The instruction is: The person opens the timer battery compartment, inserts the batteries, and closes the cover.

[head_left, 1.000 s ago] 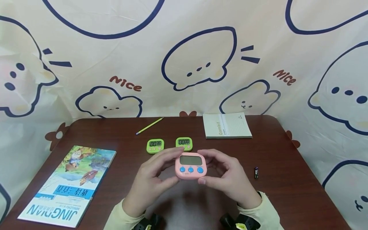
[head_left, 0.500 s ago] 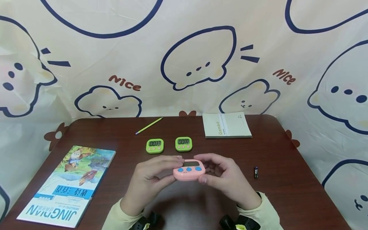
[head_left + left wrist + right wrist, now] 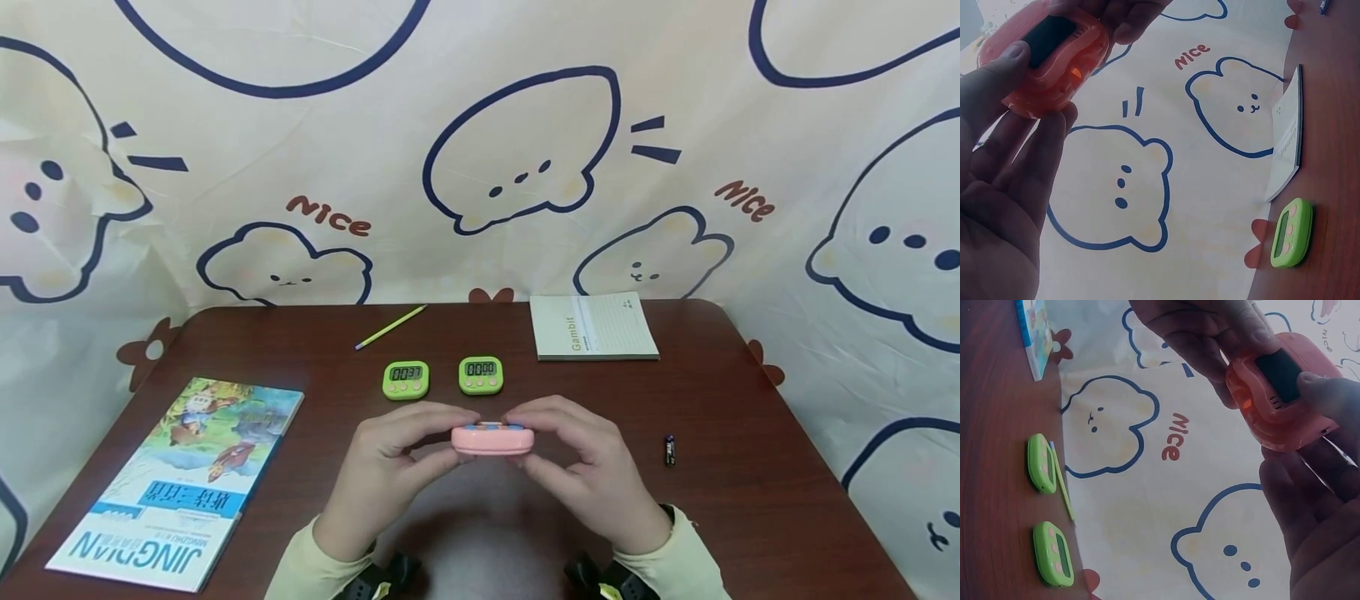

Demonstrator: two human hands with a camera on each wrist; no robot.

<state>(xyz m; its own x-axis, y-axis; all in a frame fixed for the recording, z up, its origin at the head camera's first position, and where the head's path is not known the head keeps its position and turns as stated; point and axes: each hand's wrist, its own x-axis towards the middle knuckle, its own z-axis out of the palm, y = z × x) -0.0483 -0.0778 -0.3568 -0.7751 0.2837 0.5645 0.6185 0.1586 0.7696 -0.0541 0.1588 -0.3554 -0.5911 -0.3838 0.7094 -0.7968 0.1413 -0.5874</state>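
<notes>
Above the middle of the table, a pink digital timer with blue buttons is pinched between both hands. It lies nearly flat, so the head view meets its edge and its screen is hidden. My left hand grips one end, fingers on top and thumb below. At the other end my right hand grips it the same way. From below, the right wrist view catches a dark rectangle on the timer's back, with a thumb tip from each hand at it. Beyond the hands stand two green timers, one reading 00:37, the other 00:00.
A small battery lies right of the right hand. On the left is a picture-covered book. Along the back edge are a yellow-green pencil and a notebook. A printed cloth hangs behind the table.
The pink timer has tipped from facing the camera to nearly flat, between both hands. The left green timer's display has gone from 00:36 to 00:37.
</notes>
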